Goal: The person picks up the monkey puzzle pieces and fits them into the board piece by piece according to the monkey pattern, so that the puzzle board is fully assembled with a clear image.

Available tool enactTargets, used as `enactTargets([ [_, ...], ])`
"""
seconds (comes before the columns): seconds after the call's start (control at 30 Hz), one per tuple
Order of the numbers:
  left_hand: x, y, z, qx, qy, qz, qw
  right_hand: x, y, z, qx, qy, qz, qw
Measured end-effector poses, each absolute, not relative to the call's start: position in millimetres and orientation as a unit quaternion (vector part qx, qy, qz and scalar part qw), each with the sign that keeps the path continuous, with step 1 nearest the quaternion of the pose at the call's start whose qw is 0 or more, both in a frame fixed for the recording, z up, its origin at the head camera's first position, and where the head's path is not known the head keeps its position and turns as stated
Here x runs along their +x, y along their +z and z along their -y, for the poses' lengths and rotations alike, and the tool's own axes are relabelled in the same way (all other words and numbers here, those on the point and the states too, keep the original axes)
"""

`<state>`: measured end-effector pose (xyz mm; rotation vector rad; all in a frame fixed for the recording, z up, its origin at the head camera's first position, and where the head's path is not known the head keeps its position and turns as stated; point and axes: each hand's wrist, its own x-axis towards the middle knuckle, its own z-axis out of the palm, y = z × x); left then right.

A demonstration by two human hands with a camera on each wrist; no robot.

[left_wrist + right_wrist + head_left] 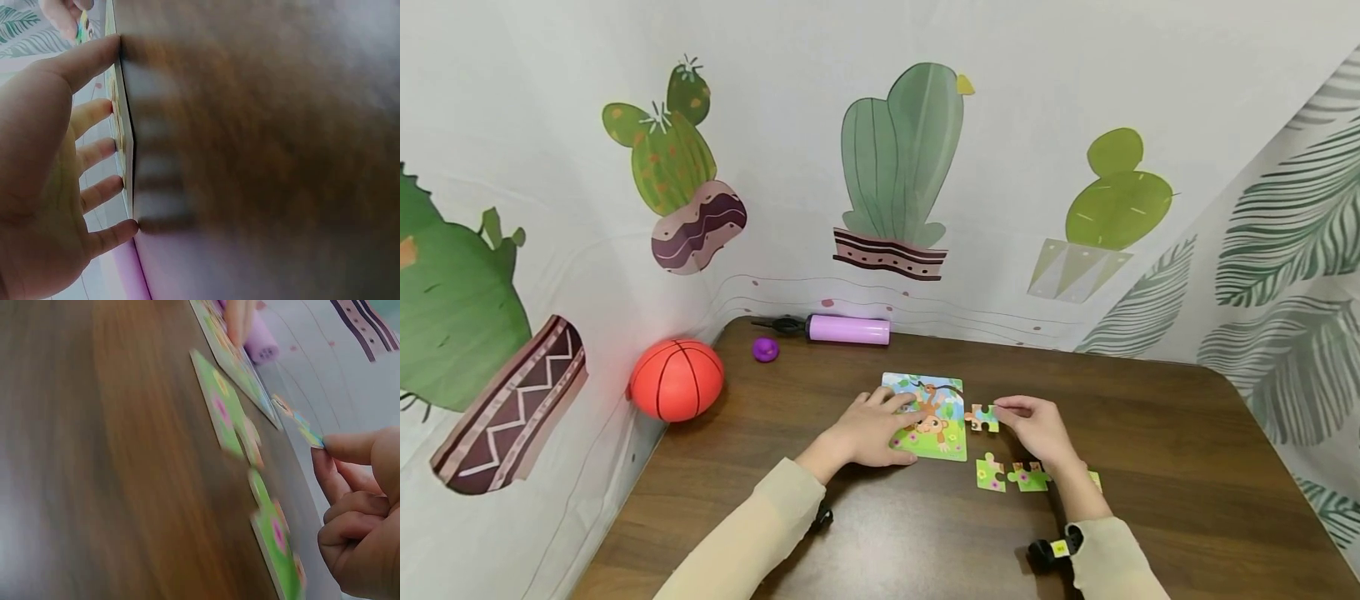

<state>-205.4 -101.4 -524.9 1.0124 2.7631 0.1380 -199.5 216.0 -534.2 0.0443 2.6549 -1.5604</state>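
Note:
A square picture card [951, 446] with a cartoon monkey on it lies mid-table. Spread over its left part, my left hand [874, 429] rests with straight fingers; in the left wrist view the fingertips [111, 107] touch the card's surface and edge. My right hand [1037, 425] pinches a jigsaw puzzle piece [982, 417] between thumb and fingers, just right of the card. The right wrist view shows that puzzle piece [299, 420] held tilted by one end. Nearer me lie a green puzzle piece with flowers [991, 473] and another green piece [1028, 477].
One more green piece [1095, 481] is partly hidden behind the right forearm. A purple hand pump [850, 330] and a small purple object [765, 349] lie at the back left. A red ball [677, 380] sits by the table's left edge. A cactus-print cloth hangs behind.

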Motion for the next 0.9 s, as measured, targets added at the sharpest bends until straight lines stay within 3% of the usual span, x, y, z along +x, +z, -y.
enactTargets([
  [0.43, -205.6, -524.6, 101.8, 0.345, 0.052, -0.932, 0.096, -214.4, -536.9, -167.2, 0.022, -0.518, -0.853, 0.056],
  [0.9, -205.1, -523.6, 99.5, 0.341, 0.049, -0.934, 0.1, -220.7, -540.1, -154.4, 0.039, -0.502, -0.862, 0.063],
])
